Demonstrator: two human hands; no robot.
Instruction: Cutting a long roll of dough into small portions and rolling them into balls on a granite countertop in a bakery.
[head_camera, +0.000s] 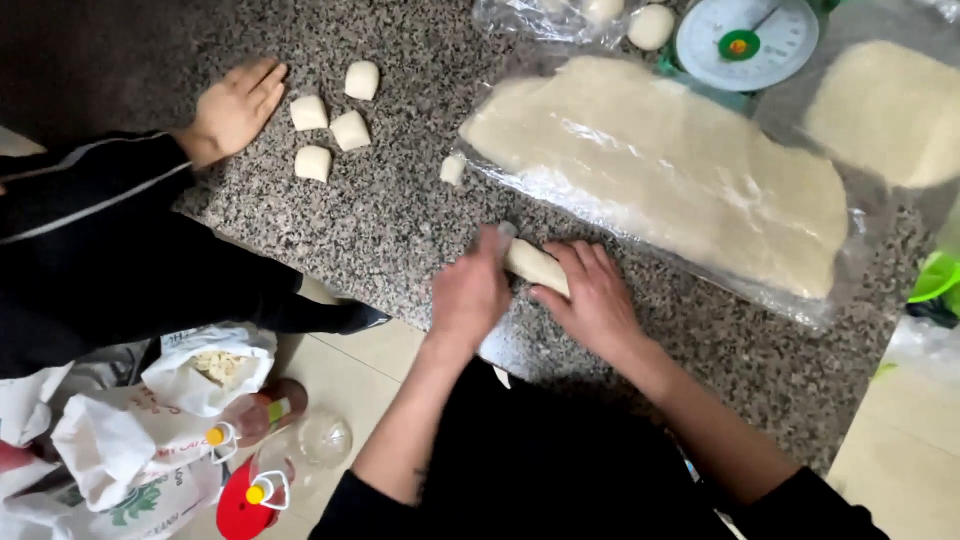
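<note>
Left hand (468, 292) gripped a blade pressed into the dough roll (535, 266), right hand (593, 297) lay curled over that roll, both just below the big plastic-covered dough slab (660, 165) on the speckled bench (400, 215), cut dough pieces (330, 125) well left of the slab (beside another person's hand (233, 108)), scale (745, 38) above it.

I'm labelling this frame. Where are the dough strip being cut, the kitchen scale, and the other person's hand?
dough strip (536, 266), head view, its bare middle between the hands.
kitchen scale (747, 38), head view, dial face.
other person's hand (236, 106), head view, back of the hand.
</note>
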